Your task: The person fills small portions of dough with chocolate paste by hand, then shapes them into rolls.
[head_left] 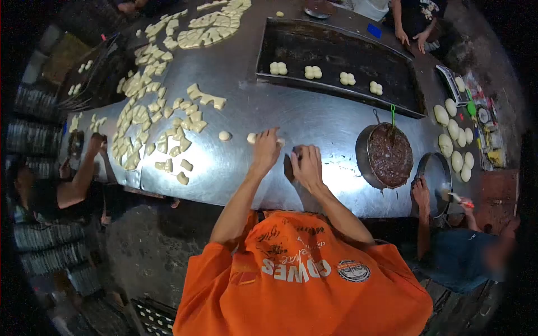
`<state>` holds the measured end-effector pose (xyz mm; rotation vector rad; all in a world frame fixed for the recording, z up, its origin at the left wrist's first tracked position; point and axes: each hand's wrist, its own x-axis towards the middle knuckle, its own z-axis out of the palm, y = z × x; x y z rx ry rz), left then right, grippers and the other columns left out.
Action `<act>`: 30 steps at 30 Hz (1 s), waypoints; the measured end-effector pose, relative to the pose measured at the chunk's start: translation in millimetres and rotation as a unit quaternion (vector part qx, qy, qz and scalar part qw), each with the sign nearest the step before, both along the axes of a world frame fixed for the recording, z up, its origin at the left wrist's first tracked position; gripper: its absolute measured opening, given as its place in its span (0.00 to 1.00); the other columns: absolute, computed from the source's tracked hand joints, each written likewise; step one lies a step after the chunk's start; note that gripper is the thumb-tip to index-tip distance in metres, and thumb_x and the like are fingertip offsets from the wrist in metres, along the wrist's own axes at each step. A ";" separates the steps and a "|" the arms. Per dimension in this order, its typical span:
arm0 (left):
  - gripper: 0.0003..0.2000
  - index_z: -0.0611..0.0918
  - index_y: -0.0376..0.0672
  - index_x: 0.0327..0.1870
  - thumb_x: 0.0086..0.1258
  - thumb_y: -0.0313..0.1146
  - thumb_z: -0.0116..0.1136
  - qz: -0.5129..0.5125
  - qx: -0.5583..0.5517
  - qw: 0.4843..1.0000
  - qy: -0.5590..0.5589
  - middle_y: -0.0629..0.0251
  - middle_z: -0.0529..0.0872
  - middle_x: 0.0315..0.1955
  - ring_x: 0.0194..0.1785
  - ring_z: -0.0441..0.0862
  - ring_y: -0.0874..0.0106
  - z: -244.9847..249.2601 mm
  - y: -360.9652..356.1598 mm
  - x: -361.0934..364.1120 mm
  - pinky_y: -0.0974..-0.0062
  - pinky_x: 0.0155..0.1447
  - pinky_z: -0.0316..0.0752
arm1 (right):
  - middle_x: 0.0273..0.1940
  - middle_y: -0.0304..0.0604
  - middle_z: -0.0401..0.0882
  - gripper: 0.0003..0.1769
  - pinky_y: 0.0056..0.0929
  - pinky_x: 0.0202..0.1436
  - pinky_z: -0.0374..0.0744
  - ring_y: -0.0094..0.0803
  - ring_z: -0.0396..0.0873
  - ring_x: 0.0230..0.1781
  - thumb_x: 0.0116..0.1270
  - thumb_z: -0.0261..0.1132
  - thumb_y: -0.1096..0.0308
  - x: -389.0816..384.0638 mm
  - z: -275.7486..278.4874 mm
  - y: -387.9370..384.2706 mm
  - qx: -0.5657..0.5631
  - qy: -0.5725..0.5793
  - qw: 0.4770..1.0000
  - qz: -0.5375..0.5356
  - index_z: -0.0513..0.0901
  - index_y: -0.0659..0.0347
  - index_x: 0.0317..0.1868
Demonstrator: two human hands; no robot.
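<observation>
Two hands are noted at the steel table (325, 123), both left of the filling pan (389, 157). Farther from the pan, the left hand (266, 148) is laid fingers-down over a small dough piece (252, 137); whether it is pinched or only pressed cannot be told. Nearer the pan, the right hand (307, 165) is curled palm-down; anything beneath is hidden and the grip is unreadable. Cut scraps (168, 134) lie well left of the pan. Judged: light, even pressure is wanted, so the piece is rounded, not flattened.
</observation>
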<state>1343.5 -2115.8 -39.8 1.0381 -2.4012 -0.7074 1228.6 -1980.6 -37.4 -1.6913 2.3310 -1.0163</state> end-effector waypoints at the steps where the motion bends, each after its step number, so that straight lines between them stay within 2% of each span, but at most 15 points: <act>1: 0.16 0.81 0.36 0.56 0.68 0.28 0.61 -0.004 -0.003 1.000 0.000 0.49 0.85 0.43 0.49 0.82 0.54 1.3 0.2 4.9 0.64 0.58 0.74 | 0.44 0.55 0.73 0.12 0.45 0.51 0.72 0.51 0.72 0.44 0.68 0.62 0.70 -1.0 6.0 9.1 -0.003 0.000 1.000 -0.004 0.77 0.68 0.47; 4: 0.15 0.80 0.33 0.56 0.70 0.26 0.60 0.051 0.300 0.934 0.189 0.59 0.84 0.44 0.48 0.83 0.71 10.0 15.0 31.0 0.75 0.55 0.78 | 0.50 0.58 0.72 0.20 0.44 0.55 0.74 0.49 0.73 0.50 0.67 0.64 0.71 -7.1 13.9 42.6 0.007 -0.034 0.999 -0.010 0.72 0.70 0.57; 5: 0.15 0.80 0.33 0.56 0.70 0.26 0.60 0.049 0.302 0.934 0.185 0.59 0.84 0.44 0.48 0.83 0.71 17.8 19.5 36.5 0.75 0.55 0.78 | 0.50 0.58 0.72 0.20 0.44 0.55 0.74 0.49 0.73 0.50 0.67 0.64 0.71 -5.9 14.8 43.3 0.009 -0.038 0.999 -0.014 0.72 0.70 0.57; 7: 0.18 0.77 0.30 0.60 0.73 0.30 0.61 0.073 0.468 0.828 0.299 0.60 0.83 0.49 0.52 0.82 0.71 40.5 25.2 44.4 0.74 0.61 0.76 | 0.50 0.59 0.73 0.21 0.43 0.55 0.75 0.50 0.73 0.52 0.65 0.65 0.74 -5.4 18.7 35.4 0.093 -0.152 0.982 0.056 0.71 0.70 0.57; 8: 0.18 0.77 0.30 0.60 0.73 0.30 0.61 0.070 0.465 0.831 0.298 0.60 0.83 0.49 0.52 0.82 0.71 47.0 27.4 46.0 0.74 0.61 0.76 | 0.50 0.57 0.74 0.19 0.41 0.54 0.76 0.50 0.74 0.53 0.64 0.65 0.78 -4.9 25.0 24.1 0.093 -0.224 0.970 0.027 0.73 0.69 0.55; 14: 0.22 0.71 0.29 0.66 0.78 0.34 0.57 0.082 0.588 0.645 0.481 0.57 0.79 0.57 0.64 0.75 0.71 70.5 29.8 42.6 0.75 0.68 0.71 | 0.53 0.53 0.76 0.16 0.39 0.55 0.78 0.49 0.76 0.50 0.68 0.64 0.73 -32.9 42.7 -41.7 0.016 -0.034 0.992 0.118 0.79 0.65 0.56; 15: 0.22 0.71 0.29 0.66 0.78 0.34 0.57 0.080 0.583 0.649 0.482 0.57 0.79 0.57 0.64 0.75 0.71 73.1 29.9 41.8 0.75 0.68 0.71 | 0.54 0.52 0.76 0.18 0.38 0.55 0.78 0.47 0.77 0.50 0.70 0.63 0.72 -31.6 55.8 -49.8 -0.007 -0.024 0.991 0.134 0.79 0.64 0.59; 16: 0.21 0.72 0.30 0.65 0.78 0.34 0.57 0.084 0.543 0.687 0.475 0.59 0.80 0.56 0.63 0.76 0.72 75.4 32.0 40.4 0.75 0.67 0.71 | 0.55 0.49 0.78 0.21 0.35 0.56 0.79 0.40 0.79 0.52 0.70 0.66 0.70 -26.1 68.4 -54.4 0.069 -0.354 0.927 0.106 0.78 0.63 0.62; 17: 0.19 0.73 0.31 0.63 0.78 0.34 0.57 0.088 0.503 0.723 0.466 0.60 0.80 0.55 0.62 0.76 0.72 76.9 34.6 38.8 0.74 0.67 0.71 | 0.55 0.49 0.78 0.21 0.35 0.56 0.79 0.40 0.79 0.52 0.70 0.66 0.70 -18.9 88.9 -53.7 0.066 -0.354 0.927 0.106 0.78 0.63 0.62; 18: 0.15 0.76 0.33 0.59 0.77 0.30 0.58 0.076 0.452 0.782 0.422 0.62 0.82 0.52 0.58 0.79 0.72 84.2 36.3 37.3 0.75 0.64 0.73 | 0.56 0.47 0.78 0.20 0.32 0.58 0.79 0.35 0.79 0.54 0.72 0.66 0.69 -11.4 107.7 -49.6 0.066 -0.462 0.875 0.131 0.78 0.65 0.61; 19: 0.15 0.76 0.33 0.59 0.77 0.30 0.58 0.073 0.453 0.783 0.419 0.62 0.82 0.52 0.58 0.79 0.72 86.1 39.3 35.0 0.75 0.64 0.73 | 0.57 0.46 0.78 0.19 0.28 0.61 0.79 0.30 0.78 0.56 0.73 0.65 0.69 -5.6 116.3 -45.4 0.064 -0.562 0.811 0.153 0.78 0.67 0.60; 22: 0.12 0.77 0.35 0.54 0.73 0.21 0.60 0.030 0.365 0.845 0.390 0.62 0.83 0.50 0.53 0.81 0.73 79.9 50.0 28.4 0.75 0.60 0.76 | 0.56 0.45 0.79 0.21 0.25 0.57 0.78 0.29 0.79 0.53 0.70 0.69 0.70 -3.4 101.1 -29.8 0.043 -0.592 0.797 0.110 0.78 0.66 0.62; 25: 0.11 0.78 0.35 0.54 0.73 0.23 0.60 0.043 0.426 0.820 0.380 0.63 0.84 0.49 0.53 0.81 0.73 92.7 56.5 16.4 0.76 0.58 0.76 | 0.55 0.46 0.80 0.24 0.24 0.55 0.80 0.28 0.80 0.51 0.70 0.69 0.70 -6.6 87.6 -8.1 0.010 -0.625 0.780 0.033 0.76 0.66 0.64; 27: 0.11 0.79 0.36 0.52 0.73 0.28 0.63 0.044 0.450 0.823 0.343 0.63 0.84 0.47 0.50 0.81 0.74 85.2 58.9 7.8 0.77 0.56 0.76 | 0.56 0.45 0.80 0.21 0.26 0.57 0.78 0.29 0.80 0.53 0.73 0.65 0.72 -13.4 79.5 10.8 -0.055 -0.791 0.609 0.003 0.76 0.66 0.63; 30: 0.10 0.80 0.35 0.50 0.73 0.29 0.63 0.005 0.480 0.824 0.303 0.63 0.84 0.46 0.50 0.81 0.75 81.8 71.8 -11.3 0.76 0.56 0.76 | 0.55 0.44 0.80 0.19 0.32 0.62 0.79 0.31 0.79 0.56 0.74 0.64 0.70 -24.7 74.7 42.1 -0.118 -0.872 0.475 -0.008 0.75 0.64 0.62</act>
